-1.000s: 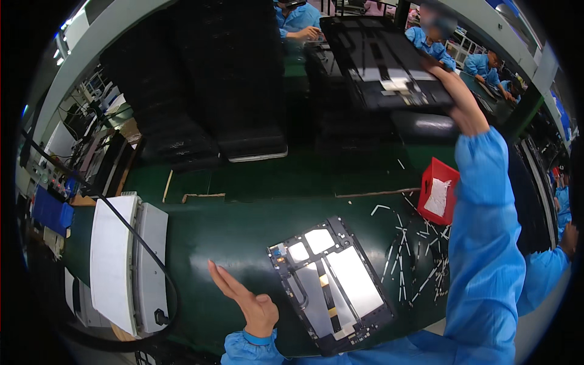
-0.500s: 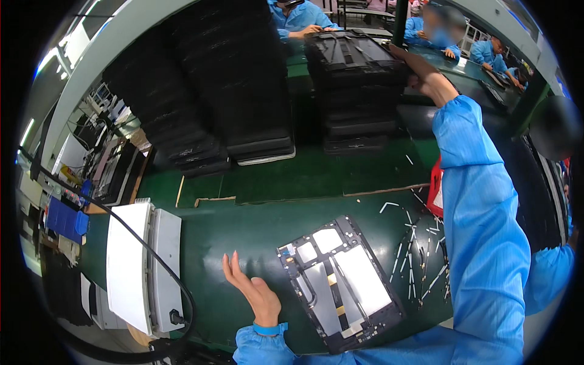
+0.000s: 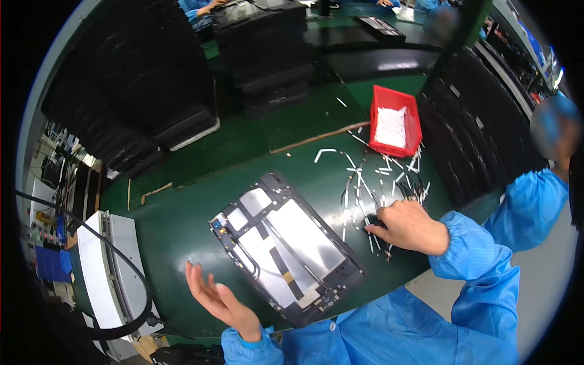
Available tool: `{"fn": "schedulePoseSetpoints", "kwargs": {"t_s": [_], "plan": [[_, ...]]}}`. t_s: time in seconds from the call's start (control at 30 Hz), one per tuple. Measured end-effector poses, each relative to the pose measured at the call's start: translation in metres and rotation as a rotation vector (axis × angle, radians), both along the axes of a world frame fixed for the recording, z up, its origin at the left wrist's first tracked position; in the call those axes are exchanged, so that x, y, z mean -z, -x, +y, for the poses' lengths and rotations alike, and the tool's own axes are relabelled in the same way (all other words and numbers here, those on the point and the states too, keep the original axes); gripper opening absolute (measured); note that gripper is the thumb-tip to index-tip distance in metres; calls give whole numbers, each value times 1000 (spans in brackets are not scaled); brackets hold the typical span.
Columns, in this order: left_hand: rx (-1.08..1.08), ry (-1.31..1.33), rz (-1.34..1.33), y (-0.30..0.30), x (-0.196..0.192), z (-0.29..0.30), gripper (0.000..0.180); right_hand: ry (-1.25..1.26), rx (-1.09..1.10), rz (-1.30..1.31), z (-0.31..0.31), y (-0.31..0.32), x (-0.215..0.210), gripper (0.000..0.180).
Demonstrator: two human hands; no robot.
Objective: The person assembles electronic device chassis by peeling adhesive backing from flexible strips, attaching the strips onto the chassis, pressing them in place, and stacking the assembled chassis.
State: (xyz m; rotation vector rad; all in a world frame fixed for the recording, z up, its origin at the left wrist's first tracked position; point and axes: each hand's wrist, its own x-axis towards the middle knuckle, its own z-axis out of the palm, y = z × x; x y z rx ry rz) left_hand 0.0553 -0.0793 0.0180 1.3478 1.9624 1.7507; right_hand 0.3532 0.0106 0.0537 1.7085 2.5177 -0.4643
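Note:
An opened black tablet frame [image 3: 286, 246] with silvery panels and cables inside lies face up on the green bench [image 3: 182, 219] in front of me. My left hand [image 3: 219, 301] hovers palm up just left of its near corner, fingers spread and holding nothing. My right hand [image 3: 410, 225] rests knuckles up on a scatter of small white strips [image 3: 359, 188] to the right of the frame. Its fingers are curled down onto the strips; whether it grips one is hidden.
A red bin [image 3: 395, 128] with white pieces sits beyond the strips. Stacks of black trays [image 3: 158, 91] stand at the back and another stack [image 3: 474, 128] at the right. A white device [image 3: 106, 274] with a black cable lies at the left edge. Another person's blue sleeve [image 3: 535, 201] shows at right.
My right arm came down from the far tray stack and now rests on the white strips. My view swung right. My left hand stays open beside the frame.

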Motion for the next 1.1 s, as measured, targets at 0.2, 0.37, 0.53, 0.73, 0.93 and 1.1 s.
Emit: {"fn": "schedulePoseSetpoints", "kwargs": {"t_s": [0.2, 0.37, 0.53, 0.73, 0.93, 1.1], "plan": [[152, -43, -136, -46, -12, -45, 51, 119, 60, 95, -1, 2, 12, 30], [465, -28, -393, -63, -18, -63, 47, 282, -10, 360, 11, -15, 15, 27], [836, 293, -890, -81, -24, -69, 34, 663, 109, 837, 3, -23, -31, 13], [1207, 545, -1206, -104, -36, -48, 33, 574, 10, 1077, -43, -5, -62, 5], [1110, 683, -961, -98, -25, -62, 24, 419, -1, 955, -77, 13, -66, 8], [965, 781, -250, -76, -74, -52, 14, 477, -52, 859, -96, 26, -60, 17]]}}
